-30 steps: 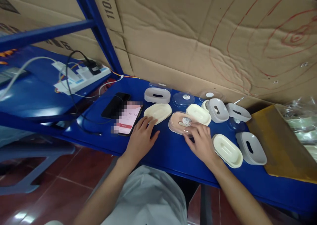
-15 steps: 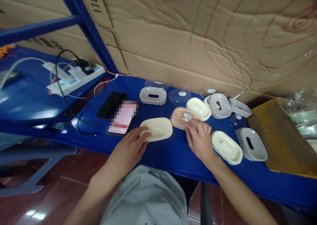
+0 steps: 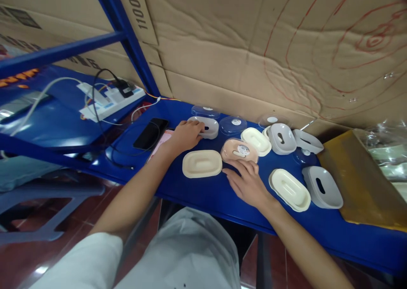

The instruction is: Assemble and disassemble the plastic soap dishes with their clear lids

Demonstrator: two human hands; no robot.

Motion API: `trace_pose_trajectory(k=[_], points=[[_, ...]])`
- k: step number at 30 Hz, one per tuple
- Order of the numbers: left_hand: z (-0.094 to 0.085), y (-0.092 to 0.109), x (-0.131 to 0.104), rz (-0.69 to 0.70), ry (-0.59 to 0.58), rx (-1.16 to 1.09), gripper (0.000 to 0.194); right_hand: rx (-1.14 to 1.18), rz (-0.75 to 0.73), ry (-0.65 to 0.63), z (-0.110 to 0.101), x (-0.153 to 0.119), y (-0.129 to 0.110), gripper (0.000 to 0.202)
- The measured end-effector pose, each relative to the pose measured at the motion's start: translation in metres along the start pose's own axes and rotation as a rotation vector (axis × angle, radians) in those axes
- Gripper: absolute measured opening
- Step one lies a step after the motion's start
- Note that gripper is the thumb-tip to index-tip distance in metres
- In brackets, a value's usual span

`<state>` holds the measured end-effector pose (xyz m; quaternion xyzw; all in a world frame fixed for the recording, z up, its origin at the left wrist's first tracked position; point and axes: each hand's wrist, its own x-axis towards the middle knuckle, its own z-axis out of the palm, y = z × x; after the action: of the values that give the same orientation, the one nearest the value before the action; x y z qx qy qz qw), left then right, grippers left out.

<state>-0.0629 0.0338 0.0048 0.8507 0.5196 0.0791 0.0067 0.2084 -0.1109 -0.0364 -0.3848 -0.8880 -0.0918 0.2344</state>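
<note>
Grey dish sits toward the far side of the blue table, left of centre, with the left hand over its left end. From the left, a white power strip with plugs and cables lies at the far side, then a black phone and a pink-screened phone, partly hidden by the left forearm. The left hand is curled, its fingertips at the grey dish; whether they grip it, I cannot tell. A clear lid lies just beyond that dish, and a cream tray lies flat on the near side. Further right, another clear lid is at the far side, nearer a pink dish with a round sticker. The right hand is loosely open, fingers apart, fingertips at the pink dish's near edge. Right of it come more cream trays and other grey dishes, one far dish tilted. At the far right stands a brown carton beside bagged pale green items.
</note>
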Motion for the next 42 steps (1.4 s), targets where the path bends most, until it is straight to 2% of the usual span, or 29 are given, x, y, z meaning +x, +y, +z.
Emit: trace_pose_trajectory(k=[4,6,10,13,18,23,26,28,30,33,35,37,39,42], points=[[-0.013,0.018,-0.041,0.025,0.043,-0.02,0.017,0.02,0.018,0.018,-0.004,0.0,0.0,0.028],[-0.015,0.032,-0.068,0.066,0.114,-0.036,0.014,0.038,0.017,0.014,-0.005,0.0,-0.001,0.028],[-0.006,0.054,-0.107,0.102,0.101,-0.073,0.02,0.074,0.014,-0.005,-0.004,-0.002,-0.003,0.029],[0.006,0.06,-0.119,0.092,0.102,-0.068,0.031,0.07,0.014,-0.001,-0.002,-0.002,-0.002,0.028],[0.019,0.06,-0.124,0.119,0.154,-0.082,0.04,0.043,0.009,-0.012,0.0,0.0,-0.001,0.029],[0.035,0.065,-0.141,0.125,0.227,-0.151,0.036,-0.024,-0.037,-0.091,0.005,-0.002,-0.004,0.044],[0.035,0.062,-0.147,0.158,0.248,-0.202,0.032,-0.036,-0.072,-0.141,0.008,-0.003,-0.005,0.049],[0.025,0.051,-0.136,0.185,0.248,-0.234,0.033,-0.027,-0.081,-0.147,0.009,-0.003,-0.006,0.045],[0.01,0.033,-0.107,0.2,0.221,-0.242,0.038,-0.015,-0.085,-0.128,0.008,-0.002,-0.006,0.039],[-0.009,0.0,-0.034,0.174,0.055,-0.141,0.046,0.008,-0.113,-0.076,0.007,-0.001,-0.008,0.031],[-0.014,-0.017,0.018,0.089,-0.136,-0.068,0.068,0.018,-0.134,-0.05,0.007,0.0,-0.01,0.026],[-0.013,-0.028,0.06,0.065,-0.211,-0.043,0.083,0.023,-0.144,-0.033,0.006,0.0,-0.011,0.024],[-0.008,-0.032,0.084,0.033,-0.237,-0.028,0.091,0.026,-0.143,-0.019,0.004,0.001,-0.011,0.022],[-0.004,-0.031,0.089,0.0,-0.229,-0.016,0.093,0.031,-0.143,-0.01,0.002,0.002,-0.011,0.02]])
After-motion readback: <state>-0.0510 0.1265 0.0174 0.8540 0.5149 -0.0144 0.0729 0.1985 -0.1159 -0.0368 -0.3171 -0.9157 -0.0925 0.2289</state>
